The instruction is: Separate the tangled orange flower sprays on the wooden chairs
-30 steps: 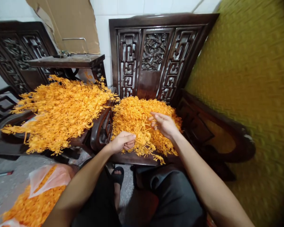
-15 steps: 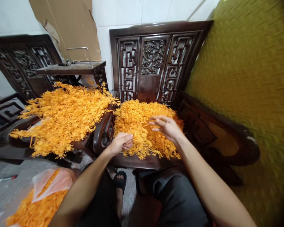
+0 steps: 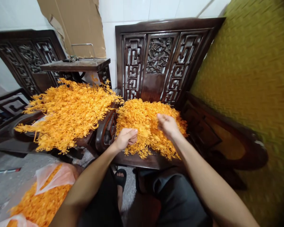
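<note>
A heap of orange plastic sprigs (image 3: pixel 144 118) lies on the seat of a dark carved wooden chair (image 3: pixel 156 60) in front of me. My left hand (image 3: pixel 126 138) is closed on a thin orange sprig at the near left edge of that heap. My right hand (image 3: pixel 167 125) rests on top of the heap, fingers curled into the sprigs and pinching the other end of the strand. A larger pile of longer orange sprigs (image 3: pixel 68 113) lies across the neighbouring chair to the left.
A clear plastic bag of orange sprigs (image 3: pixel 44 195) sits on the grey floor at lower left. A small dark table (image 3: pixel 78 64) and cardboard (image 3: pixel 75 25) stand behind the left pile. A yellow-green textured wall (image 3: pixel 251 78) fills the right. My knees and a sandalled foot (image 3: pixel 120 178) are below.
My right hand's fingers, spread a second ago, have curled down into the heap. My left hand stays closed on its sprig. The view shifted slightly.
</note>
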A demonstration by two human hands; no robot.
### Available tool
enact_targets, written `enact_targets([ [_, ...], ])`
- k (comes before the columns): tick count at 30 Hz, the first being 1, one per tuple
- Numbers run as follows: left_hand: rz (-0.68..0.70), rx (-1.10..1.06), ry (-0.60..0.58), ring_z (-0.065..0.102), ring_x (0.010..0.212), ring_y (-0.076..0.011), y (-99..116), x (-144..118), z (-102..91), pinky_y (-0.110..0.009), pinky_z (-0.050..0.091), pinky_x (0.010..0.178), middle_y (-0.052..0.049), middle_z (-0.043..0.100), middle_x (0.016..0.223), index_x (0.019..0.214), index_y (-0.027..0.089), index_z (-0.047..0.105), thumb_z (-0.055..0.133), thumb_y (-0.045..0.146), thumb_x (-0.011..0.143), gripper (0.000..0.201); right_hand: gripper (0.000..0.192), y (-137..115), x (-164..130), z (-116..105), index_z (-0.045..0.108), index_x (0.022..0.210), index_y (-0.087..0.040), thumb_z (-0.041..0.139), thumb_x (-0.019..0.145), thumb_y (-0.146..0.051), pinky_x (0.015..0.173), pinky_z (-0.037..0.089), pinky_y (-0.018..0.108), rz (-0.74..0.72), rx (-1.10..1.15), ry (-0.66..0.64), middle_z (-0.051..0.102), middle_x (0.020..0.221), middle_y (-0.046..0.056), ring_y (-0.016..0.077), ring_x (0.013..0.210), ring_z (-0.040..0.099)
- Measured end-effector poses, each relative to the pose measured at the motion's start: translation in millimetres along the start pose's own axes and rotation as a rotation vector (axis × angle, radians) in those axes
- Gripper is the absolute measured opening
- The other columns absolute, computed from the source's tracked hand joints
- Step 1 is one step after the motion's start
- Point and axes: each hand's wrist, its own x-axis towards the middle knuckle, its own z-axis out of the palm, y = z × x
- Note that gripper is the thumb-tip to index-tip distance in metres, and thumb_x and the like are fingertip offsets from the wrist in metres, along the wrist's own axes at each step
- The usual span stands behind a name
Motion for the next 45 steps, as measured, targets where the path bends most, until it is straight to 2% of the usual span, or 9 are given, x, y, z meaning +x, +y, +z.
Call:
enact_targets([
  [3,0.071,0.015,0.052,0.018,0.043,-0.0032,0,-1,-6.5,-0.022,0.01,0.044,0.009,0.02,0.05,0.057,0.022,0.027,0.064,0.06,0.089,0.062,0.061,5,4,-20,0.04,0.069,-0.022,0.085,0.066,-0.063,0.04,0.035,0.019,0.047,0.122,0.081,0.046,0.057,-0.006,0.0085,0.048,0.046],
  [6,0.092,0.153,0.05,0.024,0.046,-0.0047,-6,1,-8.5,-0.023,0.015,0.045,0.007,0.028,0.052,0.057,0.02,0.033,0.061,0.06,0.092,0.06,0.049,6,-10,-8,0.055,0.077,-0.021,0.093,0.062,-0.048,0.052,0.051,0.025,0.184,0.203,-0.133,0.067,0.085,0.004,0.0141,0.066,0.063],
  [10,0.131,0.313,0.051,0.031,0.049,-0.0066,-15,6,-4.9,-0.025,0.021,0.048,0.004,0.035,0.054,0.057,0.019,0.037,0.054,0.059,0.097,0.059,0.041,-4,-29,31,0.063,0.081,-0.022,0.08,0.075,-0.059,0.044,0.041,0.022,0.226,0.176,-0.232,0.064,0.075,0.001,0.0118,0.055,0.054],
  [13,0.15,0.308,0.059,0.03,0.049,-0.0064,-14,8,-2.4,-0.025,0.021,0.048,0.004,0.034,0.053,0.058,0.018,0.038,0.052,0.057,0.098,0.058,0.049,-12,-31,44,0.059,0.072,-0.021,0.07,0.079,-0.069,0.044,0.036,0.024,0.166,0.011,-0.262,0.055,0.062,0.0,0.0115,0.05,0.046],
  [19,0.11,0.184,0.07,0.025,0.047,-0.0048,-6,11,3.6,-0.024,0.016,0.045,0.007,0.03,0.053,0.059,0.019,0.035,0.06,0.06,0.093,0.059,0.057,-12,-21,32,0.052,0.067,-0.021,0.072,0.071,-0.074,0.046,0.03,0.025,-0.109,-0.296,-0.11,0.042,0.053,-0.005,0.0098,0.048,0.039],
  [30,-0.005,0.024,0.012,0.019,0.044,-0.004,5,10,10.7,-0.023,0.012,0.045,0.01,0.025,0.053,0.061,0.022,0.031,0.065,0.066,0.084,0.06,0.046,-12,-20,22,0.057,0.07,-0.022,0.073,0.079,-0.064,0.05,0.038,0.027,-0.188,-0.335,-0.168,0.053,0.056,-0.002,0.0124,0.05,0.048],
  [33,0.056,0.263,0.006,0.024,0.047,-0.0064,10,7,6.5,-0.025,0.018,0.048,0.007,0.029,0.053,0.06,0.021,0.034,0.054,0.063,0.093,0.056,0.044,-11,-22,23,0.058,0.073,-0.022,0.078,0.076,-0.061,0.052,0.046,0.027,-0.122,-0.214,-0.196,0.056,0.065,-0.002,0.0128,0.055,0.053],
  [38,0.231,0.879,0.048,0.033,0.053,-0.0099,11,7,-1.0,-0.029,0.022,0.059,0.004,0.036,0.054,0.059,0.019,0.036,0.042,0.044,0.102,0.05,0.051,-14,-25,29,0.061,0.09,-0.024,0.094,0.06,-0.047,0.048,0.052,0.024,0.213,0.199,-0.246,0.063,0.075,-0.002,0.0124,0.06,0.057],
  [45,0.272,1.027,0.074,0.037,0.055,-0.0114,11,8,1.7,-0.031,0.023,0.062,0.003,0.039,0.057,0.061,0.019,0.038,0.039,0.038,0.103,0.046,0.052,-20,-27,31,0.071,0.102,-0.022,0.094,0.061,-0.042,0.046,0.047,0.019,0.235,0.221,-0.272,0.069,0.092,0.001,0.0072,0.058,0.054],
])
